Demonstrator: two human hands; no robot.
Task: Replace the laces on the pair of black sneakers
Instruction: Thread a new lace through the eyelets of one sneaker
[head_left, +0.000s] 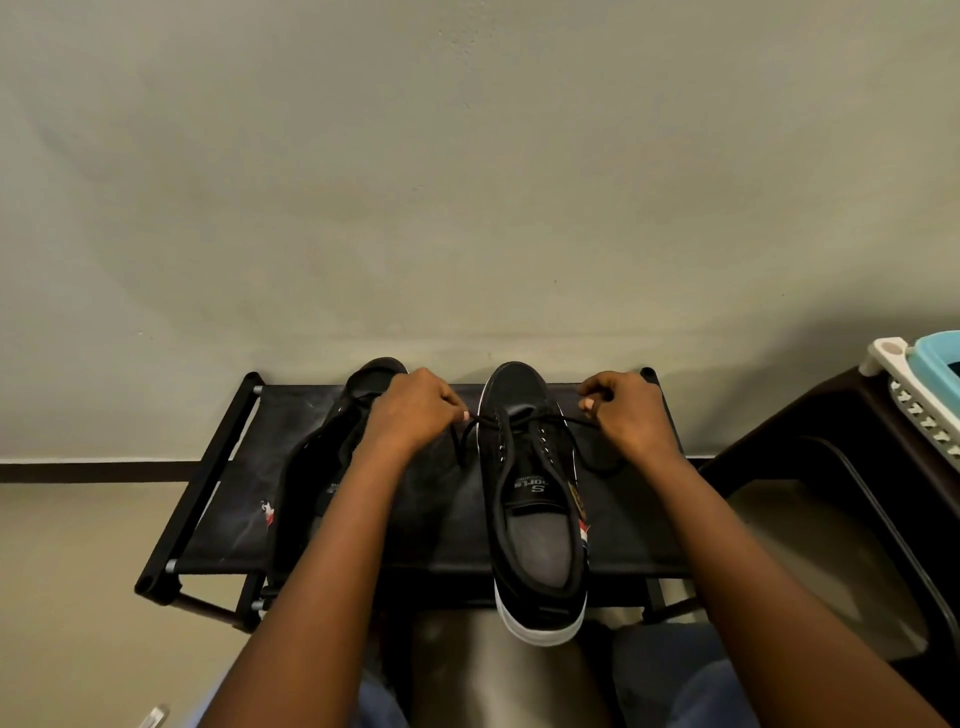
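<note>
Your left hand (415, 410) pinches one end of the black lace (524, 418), and your right hand (626, 410) grips the other end, so the lace runs taut across the front eyelets of the right sneaker (535, 499). That sneaker stands on the black fabric table (234, 467), heel toward you; the left sneaker (322, 467) lies beside it, partly hidden by your forearm. The table stands against a plain grey wall (467, 182). A dark chair (852, 467) sits to the right.
</note>
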